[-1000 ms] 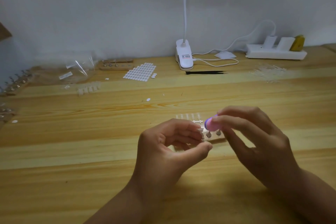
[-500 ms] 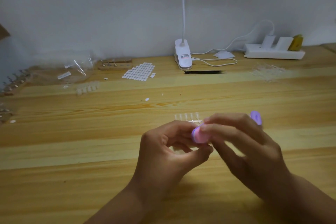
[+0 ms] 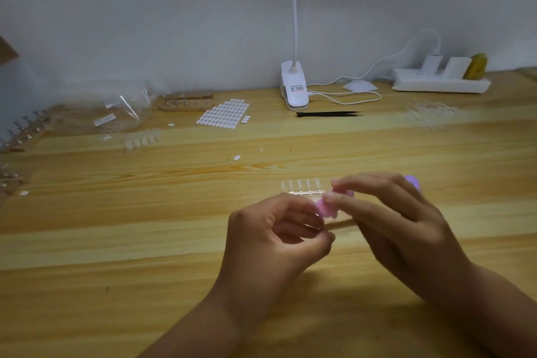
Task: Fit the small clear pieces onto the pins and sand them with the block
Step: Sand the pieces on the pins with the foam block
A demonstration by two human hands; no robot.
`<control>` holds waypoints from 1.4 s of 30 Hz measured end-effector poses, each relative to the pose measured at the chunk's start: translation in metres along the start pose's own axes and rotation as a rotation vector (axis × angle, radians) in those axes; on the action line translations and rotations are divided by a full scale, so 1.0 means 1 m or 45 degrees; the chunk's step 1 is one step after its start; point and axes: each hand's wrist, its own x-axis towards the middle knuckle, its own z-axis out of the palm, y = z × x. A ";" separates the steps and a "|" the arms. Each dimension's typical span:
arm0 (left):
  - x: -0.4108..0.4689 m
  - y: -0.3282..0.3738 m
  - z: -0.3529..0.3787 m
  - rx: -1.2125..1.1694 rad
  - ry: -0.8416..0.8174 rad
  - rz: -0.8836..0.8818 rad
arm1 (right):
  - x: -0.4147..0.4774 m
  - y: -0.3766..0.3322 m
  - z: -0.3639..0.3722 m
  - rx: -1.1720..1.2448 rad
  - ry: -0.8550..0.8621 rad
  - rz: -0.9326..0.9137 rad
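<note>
Pink block (image 3: 327,207) pinched by right hand (image 3: 398,229), left hand (image 3: 276,238) curled, what it holds unclear

Dim pale wall (image 3: 174,9) behind a pine table (image 3: 116,241)

A: The table (image 3: 116,241) is varnished wood, smooth with a soft sheen. The block (image 3: 327,208) at centre looks matt pink, perhaps foam.

B: The clear pieces (image 3: 302,186) above it are glossy plastic, like the white clip lamp (image 3: 295,90) at upper centre. The pin bar (image 3: 341,223) is bare wood.
</note>
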 end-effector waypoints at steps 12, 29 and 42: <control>-0.001 -0.003 0.002 -0.009 0.012 -0.067 | 0.001 0.001 -0.002 0.000 0.004 0.051; 0.000 -0.001 0.000 0.025 -0.016 0.005 | -0.001 0.000 0.001 0.054 -0.086 -0.052; 0.000 -0.001 0.002 0.031 -0.005 0.040 | -0.001 0.003 0.000 0.055 0.057 0.116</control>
